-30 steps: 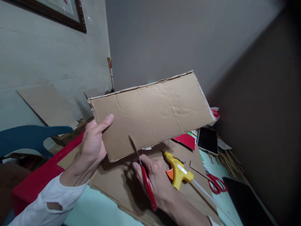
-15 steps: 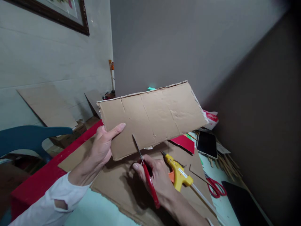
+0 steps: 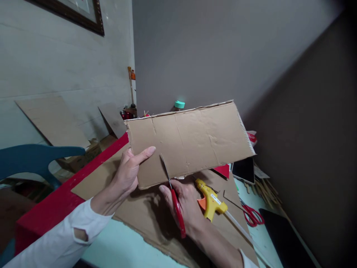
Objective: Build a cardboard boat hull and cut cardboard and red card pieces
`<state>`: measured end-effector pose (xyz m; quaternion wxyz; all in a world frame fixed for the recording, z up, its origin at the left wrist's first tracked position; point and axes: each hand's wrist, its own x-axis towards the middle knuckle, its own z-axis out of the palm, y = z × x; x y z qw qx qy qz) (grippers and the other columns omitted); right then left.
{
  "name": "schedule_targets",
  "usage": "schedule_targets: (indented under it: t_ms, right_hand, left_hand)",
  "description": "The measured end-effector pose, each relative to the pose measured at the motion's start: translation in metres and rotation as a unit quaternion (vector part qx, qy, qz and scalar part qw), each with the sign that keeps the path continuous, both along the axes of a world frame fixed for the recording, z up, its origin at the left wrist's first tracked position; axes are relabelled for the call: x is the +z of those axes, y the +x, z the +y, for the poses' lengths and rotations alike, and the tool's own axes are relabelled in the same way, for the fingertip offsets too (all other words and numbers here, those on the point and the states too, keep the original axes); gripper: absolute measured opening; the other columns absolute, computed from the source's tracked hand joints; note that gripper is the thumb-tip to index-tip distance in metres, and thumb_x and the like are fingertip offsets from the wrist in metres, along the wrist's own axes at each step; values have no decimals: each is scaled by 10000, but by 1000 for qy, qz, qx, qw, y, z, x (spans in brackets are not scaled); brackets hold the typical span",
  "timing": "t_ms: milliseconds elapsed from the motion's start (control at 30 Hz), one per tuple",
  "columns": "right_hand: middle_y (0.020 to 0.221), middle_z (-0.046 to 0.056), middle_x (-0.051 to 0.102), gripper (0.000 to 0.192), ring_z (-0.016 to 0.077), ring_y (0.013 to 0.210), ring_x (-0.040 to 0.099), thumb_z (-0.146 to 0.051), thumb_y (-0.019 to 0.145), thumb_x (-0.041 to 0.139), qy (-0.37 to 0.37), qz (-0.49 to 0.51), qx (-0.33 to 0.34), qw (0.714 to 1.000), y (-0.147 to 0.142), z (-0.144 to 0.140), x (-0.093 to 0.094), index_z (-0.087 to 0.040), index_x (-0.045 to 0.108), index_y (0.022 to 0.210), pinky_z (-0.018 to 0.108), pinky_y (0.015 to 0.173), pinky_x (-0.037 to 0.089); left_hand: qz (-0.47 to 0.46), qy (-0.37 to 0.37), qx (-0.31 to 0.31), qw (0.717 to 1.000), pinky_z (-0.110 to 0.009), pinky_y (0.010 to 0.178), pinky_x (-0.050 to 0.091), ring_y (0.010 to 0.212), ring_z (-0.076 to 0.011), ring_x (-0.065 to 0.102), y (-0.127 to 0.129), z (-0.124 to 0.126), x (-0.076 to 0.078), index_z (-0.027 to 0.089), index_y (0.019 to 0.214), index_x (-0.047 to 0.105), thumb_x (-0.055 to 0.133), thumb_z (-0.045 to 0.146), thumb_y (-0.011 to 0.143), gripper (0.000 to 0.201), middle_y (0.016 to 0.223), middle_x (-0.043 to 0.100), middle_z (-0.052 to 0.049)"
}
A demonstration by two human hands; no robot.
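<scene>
Scissors biting into cardboard

The left hand [image 3: 126, 175] grips the cardboard strip [image 3: 189, 141] up above the table [image 3: 117, 249] so it stays steady. The right hand [image 3: 185, 204] squeezes red scissors [image 3: 174, 201], blade in its bottom edge.

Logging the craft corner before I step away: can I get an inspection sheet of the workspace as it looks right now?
Surface: pale green table with a large cardboard sheet lying on it.
Job's things: cardboard strip held up; red-handled scissors, blade at its lower edge.
Clutter: yellow glue gun, second red scissors, phone, red paper, wooden sticks.
Hands: left hand grips the strip's left end; right hand holds the scissors.
Cables: nothing seen.
Surroundings: blue chair, framed picture, cardboard leaning on the wall.
</scene>
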<state>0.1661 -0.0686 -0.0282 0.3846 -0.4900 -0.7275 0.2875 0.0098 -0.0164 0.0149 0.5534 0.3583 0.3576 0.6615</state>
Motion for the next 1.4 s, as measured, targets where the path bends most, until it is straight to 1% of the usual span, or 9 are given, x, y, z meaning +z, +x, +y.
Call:
schedule_targets:
  t_ms: [167, 300, 467, 600, 700, 933, 1067, 1200, 1400]
  right_hand:
    - [538, -51, 452, 396, 77, 465, 359, -400, 980, 472, 9, 20, 11, 1000, -6, 7, -9, -202, 459, 638, 217, 468, 266]
    - [503, -58, 403, 434, 78, 470, 321, -428, 953, 518, 14, -6, -10, 1000, -3, 7, -4, -198, 450, 591, 225, 464, 240]
    - [534, -11, 549, 495, 108, 510, 470, -567, 931, 552, -59, -1, 12, 998, 5, 4, 12, -172, 572, 634, 224, 486, 298]
    - [540, 10, 581, 518, 128, 523, 517, -580, 929, 550, -58, -1, 14, 998, 5, 4, 16, -172, 600, 615, 235, 490, 320]
    - [527, 5, 565, 512, 127, 515, 504, -580, 922, 550, -51, -3, 5, 999, 3, 4, 11, -180, 579, 604, 241, 495, 323]
    - [466, -37, 438, 491, 91, 441, 357, -496, 936, 497, -2, 30, -23, 999, -11, 10, -6, -238, 341, 548, 238, 469, 291]
    - [471, -48, 405, 476, 86, 449, 303, -471, 933, 502, 9, 27, -32, 999, -14, 11, -10, -239, 325, 557, 242, 467, 264]
    - [481, -45, 435, 469, 88, 466, 343, -469, 919, 548, 11, 20, -24, 999, -9, 9, -5, -217, 403, 551, 233, 486, 288]
    - [579, -11, 582, 388, 108, 489, 467, -537, 827, 691, -148, 92, 4, 985, -3, 6, 10, -167, 610, 743, 223, 460, 336]
  left_hand:
    - [-4, -27, 43, 999, -326, 683, 613, 779, -253, 752, -2, 3, -6, 159, 973, 765, 871, 252, 626, 375, 905, 807, -61]
    - [-4, -15, 29, 999, -306, 687, 606, 772, -243, 748, -4, 5, -6, 150, 927, 777, 887, 263, 615, 350, 904, 810, -73]
    - [14, -5, 5, 1000, -295, 700, 602, 782, -238, 748, -6, 5, -5, 140, 950, 780, 887, 277, 629, 365, 932, 811, -89]
    - [28, -4, -2, 1000, -304, 684, 602, 780, -255, 750, -4, 2, -4, 141, 967, 775, 898, 302, 614, 407, 925, 809, -95]
    - [24, -6, -4, 1000, -313, 688, 608, 789, -259, 751, -3, 1, -4, 149, 985, 773, 903, 292, 604, 427, 935, 809, -93]
    - [8, -26, -1, 1000, -301, 669, 612, 731, -236, 747, -5, 5, -9, 139, 910, 772, 899, 246, 599, 353, 851, 806, -72]
    - [-2, -26, -8, 1000, -309, 697, 614, 751, -230, 748, -6, 5, -10, 149, 928, 771, 884, 243, 625, 337, 875, 808, -59]
    - [-5, -20, -9, 1000, -287, 657, 617, 709, -206, 737, -5, 3, -9, 181, 858, 780, 890, 257, 631, 264, 831, 806, -22]
    - [17, -6, 21, 1000, -290, 640, 611, 703, -215, 739, -4, 1, -10, 182, 862, 775, 899, 292, 617, 296, 844, 809, -35]
